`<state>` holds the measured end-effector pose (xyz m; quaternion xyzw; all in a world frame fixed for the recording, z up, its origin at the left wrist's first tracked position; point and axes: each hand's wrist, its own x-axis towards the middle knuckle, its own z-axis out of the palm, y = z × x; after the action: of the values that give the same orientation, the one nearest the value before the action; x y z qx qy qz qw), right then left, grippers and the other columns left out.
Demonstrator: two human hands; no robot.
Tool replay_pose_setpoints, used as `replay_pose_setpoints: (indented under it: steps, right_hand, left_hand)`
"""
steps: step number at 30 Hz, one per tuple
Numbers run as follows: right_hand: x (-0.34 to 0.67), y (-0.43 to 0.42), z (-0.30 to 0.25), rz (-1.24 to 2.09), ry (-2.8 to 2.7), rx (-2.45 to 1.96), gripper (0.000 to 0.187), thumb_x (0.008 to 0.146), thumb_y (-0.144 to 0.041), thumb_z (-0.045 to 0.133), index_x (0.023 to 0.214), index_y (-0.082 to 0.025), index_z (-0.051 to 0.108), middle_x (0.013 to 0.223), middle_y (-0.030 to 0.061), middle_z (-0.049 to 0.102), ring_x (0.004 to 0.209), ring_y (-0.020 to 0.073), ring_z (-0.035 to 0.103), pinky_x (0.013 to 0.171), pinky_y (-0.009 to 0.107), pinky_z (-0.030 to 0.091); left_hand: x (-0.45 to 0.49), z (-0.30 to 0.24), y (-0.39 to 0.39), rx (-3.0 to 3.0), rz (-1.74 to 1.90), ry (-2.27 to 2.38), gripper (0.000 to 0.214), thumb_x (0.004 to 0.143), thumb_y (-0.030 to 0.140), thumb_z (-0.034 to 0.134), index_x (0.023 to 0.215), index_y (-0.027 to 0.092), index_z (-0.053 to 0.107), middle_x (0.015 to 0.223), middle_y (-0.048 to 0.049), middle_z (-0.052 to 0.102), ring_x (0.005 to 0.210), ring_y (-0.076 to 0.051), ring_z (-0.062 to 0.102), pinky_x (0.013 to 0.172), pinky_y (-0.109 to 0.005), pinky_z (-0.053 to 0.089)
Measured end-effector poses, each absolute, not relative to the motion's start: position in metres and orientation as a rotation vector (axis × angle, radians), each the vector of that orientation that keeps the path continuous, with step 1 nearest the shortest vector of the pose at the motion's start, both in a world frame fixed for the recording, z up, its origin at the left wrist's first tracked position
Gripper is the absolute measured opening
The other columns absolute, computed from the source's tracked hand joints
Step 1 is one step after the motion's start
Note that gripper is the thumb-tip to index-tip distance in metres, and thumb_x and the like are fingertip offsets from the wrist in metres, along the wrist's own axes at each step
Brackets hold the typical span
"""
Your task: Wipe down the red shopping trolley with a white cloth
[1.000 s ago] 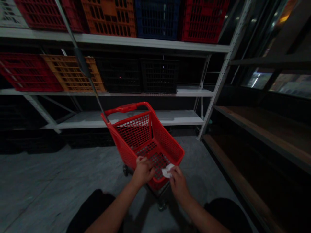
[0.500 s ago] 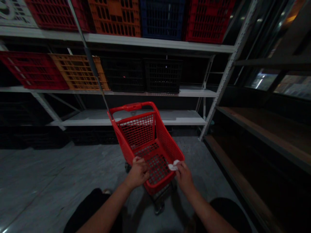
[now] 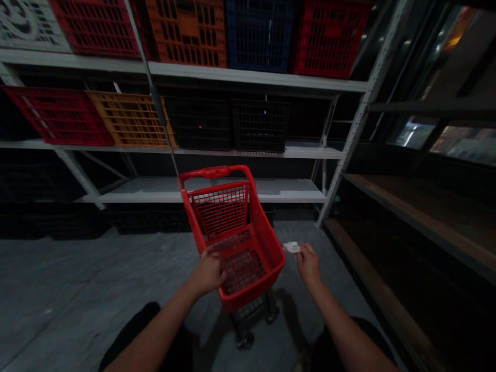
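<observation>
Left hand (image 3: 207, 273) closed on rim of red shopping cart (image 3: 267, 248), right hand (image 3: 309, 266) pinching white tissue (image 3: 291, 248) just beside it

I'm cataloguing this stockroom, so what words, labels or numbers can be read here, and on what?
No word, brand or number can be read clearly.
The white slatted plastic crate at the top left, on the upper shelf, bears a dark curly marking, too blurred to read.
The red plastic shopping cart shows no legible text, including on its darker red handle grip.

Red shopping cart (image 3: 267, 243), grid-patterned mesh; white tissue (image 3: 291, 247); orange crate (image 3: 186, 31), blue crate (image 3: 259, 36), both slotted.
</observation>
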<state>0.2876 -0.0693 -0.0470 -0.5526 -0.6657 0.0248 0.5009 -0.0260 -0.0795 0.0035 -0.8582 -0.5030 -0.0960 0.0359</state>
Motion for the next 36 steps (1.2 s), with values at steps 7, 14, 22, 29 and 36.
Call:
replay_pose_setpoints:
  steps: [7, 14, 22, 29, 36]
  right_hand:
    - [0.243, -0.084, -0.053, 0.271, -1.687, -1.227, 0.022, 0.063, -0.003, 0.045, 0.071, -0.018, 0.058, 0.076, 0.0023, 0.052, 0.073, 0.0151, 0.052, 0.066, 0.025, 0.044]
    - [0.230, -0.074, -0.056, 0.348, -1.694, -1.209, 0.025, 0.064, -0.004, 0.044, 0.073, -0.020, 0.061, 0.076, 0.0024, 0.053, 0.072, 0.0159, 0.053, 0.066, 0.026, 0.044]
    - [0.221, -0.033, -0.047, 0.287, -1.685, -1.221, 0.026, 0.066, -0.007, 0.041, 0.078, -0.017, 0.061, 0.078, 0.0037, 0.057, 0.074, 0.0162, 0.053, 0.070, 0.027, 0.044]
    - [0.232, -0.101, -0.066, 0.472, -1.859, -1.226, 0.026, 0.069, -0.006, 0.041, 0.082, -0.020, 0.060, 0.078, 0.0031, 0.059, 0.075, 0.0163, 0.056, 0.067, 0.025, 0.043]
    - [0.226, -0.041, -0.037, 0.300, -1.770, -1.324, 0.019, 0.071, -0.009, 0.041, 0.074, -0.018, 0.058, 0.072, 0.0030, 0.056, 0.070, 0.0168, 0.053, 0.065, 0.026, 0.042]
  left_hand:
    - [0.061, -0.014, -0.108, -2.496, -0.239, -1.950, 0.053, 0.085, 0.049, 0.019, 0.090, 0.015, 0.059, 0.074, -0.0115, 0.066, 0.071, -0.021, 0.062, 0.066, -0.035, 0.043]
    - [0.076, -0.029, -0.123, -2.580, -0.097, -1.946, 0.052, 0.087, 0.043, 0.016, 0.087, 0.015, 0.060, 0.075, -0.0126, 0.067, 0.071, -0.022, 0.063, 0.061, -0.032, 0.045]
    - [0.062, -0.023, -0.126, -2.567, -0.026, -1.959, 0.056, 0.086, 0.044, 0.014, 0.086, 0.015, 0.062, 0.076, -0.0135, 0.067, 0.071, -0.024, 0.063, 0.059, -0.033, 0.045]
    - [0.049, -0.026, -0.127, -2.620, -0.037, -1.901, 0.059, 0.086, 0.044, 0.011, 0.083, 0.017, 0.063, 0.074, -0.0129, 0.068, 0.071, -0.024, 0.064, 0.062, -0.034, 0.046]
    - [0.039, -0.026, -0.125, -2.626, 0.023, -1.823, 0.058, 0.086, 0.045, 0.013, 0.082, 0.016, 0.063, 0.073, -0.0118, 0.068, 0.068, -0.023, 0.064, 0.061, -0.034, 0.047]
